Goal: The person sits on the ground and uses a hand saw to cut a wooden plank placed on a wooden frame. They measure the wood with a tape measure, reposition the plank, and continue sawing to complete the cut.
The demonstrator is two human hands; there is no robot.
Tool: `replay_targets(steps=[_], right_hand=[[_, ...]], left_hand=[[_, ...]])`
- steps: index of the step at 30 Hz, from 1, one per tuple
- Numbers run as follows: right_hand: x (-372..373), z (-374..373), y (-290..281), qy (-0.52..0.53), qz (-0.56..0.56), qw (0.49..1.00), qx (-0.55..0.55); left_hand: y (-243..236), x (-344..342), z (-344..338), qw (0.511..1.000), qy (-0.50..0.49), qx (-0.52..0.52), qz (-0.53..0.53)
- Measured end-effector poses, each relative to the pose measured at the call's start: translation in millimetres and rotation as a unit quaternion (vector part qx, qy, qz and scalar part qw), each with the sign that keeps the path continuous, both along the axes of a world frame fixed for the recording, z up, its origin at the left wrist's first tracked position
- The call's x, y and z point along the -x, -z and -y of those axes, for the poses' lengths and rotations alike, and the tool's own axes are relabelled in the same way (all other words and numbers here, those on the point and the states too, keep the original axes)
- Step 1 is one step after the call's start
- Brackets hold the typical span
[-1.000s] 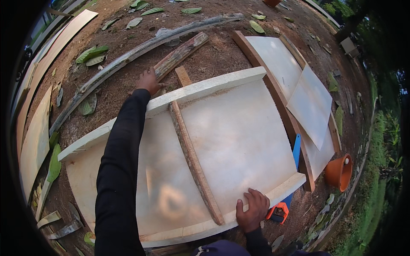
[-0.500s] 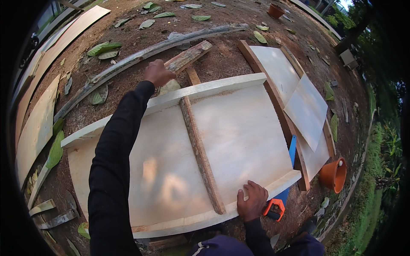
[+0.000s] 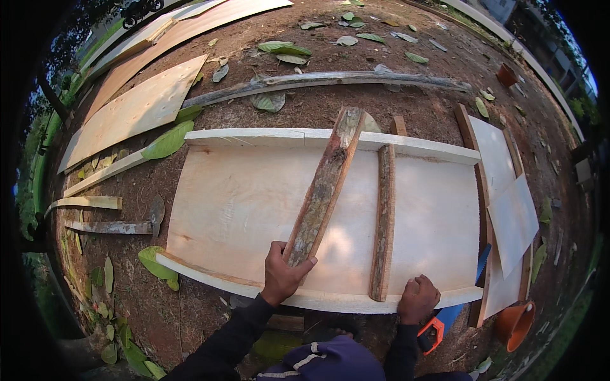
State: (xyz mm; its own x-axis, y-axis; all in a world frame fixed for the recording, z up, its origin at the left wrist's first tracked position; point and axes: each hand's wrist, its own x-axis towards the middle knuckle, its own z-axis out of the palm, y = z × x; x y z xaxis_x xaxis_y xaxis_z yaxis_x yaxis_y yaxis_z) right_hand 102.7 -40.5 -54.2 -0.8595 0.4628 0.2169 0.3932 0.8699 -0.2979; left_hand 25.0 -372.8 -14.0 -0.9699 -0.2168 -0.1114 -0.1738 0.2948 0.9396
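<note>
Nearest, the right hand (image 3: 417, 298) presses closed on the near rim of the pale plywood panel (image 3: 241, 203), steadying it. Leftward, the left hand (image 3: 283, 273) clenches the rough bark-edged plank (image 3: 324, 184), angled across the panel beside a nailed brown batten (image 3: 383, 222).

Two hands (image 3: 283, 273) (image 3: 418, 298), two wooden battens (image 3: 324, 184) (image 3: 383, 222), one framed plywood panel (image 3: 241, 203), one orange bucket (image 3: 516, 322), one handsaw (image 3: 438, 327).

**Rough timber on smooth ply**

The long weathered wooden slat (image 3: 324, 184) looks rough and bark-flecked, matt grey-brown. Under it the pale rectangular plywood panel (image 3: 241, 203) is smooth and matt, edged with whitish sawn battens. The brown wooden crosspiece (image 3: 384, 222) is coarse-grained. The orange bucket (image 3: 515, 322) looks like plastic, faintly glossy. The bare earth ground (image 3: 318, 101) is gritty.
</note>
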Motion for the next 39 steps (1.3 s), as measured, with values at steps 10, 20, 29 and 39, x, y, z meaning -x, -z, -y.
replay_targets(steps=[10,20,29,39], right_hand=[[1,1,-12,-0.073,0.066,0.994,-0.045],[-2,-25,12,-0.091,0.05,0.994,-0.038],[-8,-22,12,-0.076,0.002,0.995,-0.059],[-9,-14,-5,-0.071,0.049,0.996,-0.012]], left_hand=[[16,-72,-45,0.994,-0.046,-0.01,0.1],[32,-50,-64,0.987,0.091,0.121,-0.053],[50,-66,62,0.936,-0.023,0.307,-0.171],[72,-79,90,0.928,-0.047,0.337,-0.153]])
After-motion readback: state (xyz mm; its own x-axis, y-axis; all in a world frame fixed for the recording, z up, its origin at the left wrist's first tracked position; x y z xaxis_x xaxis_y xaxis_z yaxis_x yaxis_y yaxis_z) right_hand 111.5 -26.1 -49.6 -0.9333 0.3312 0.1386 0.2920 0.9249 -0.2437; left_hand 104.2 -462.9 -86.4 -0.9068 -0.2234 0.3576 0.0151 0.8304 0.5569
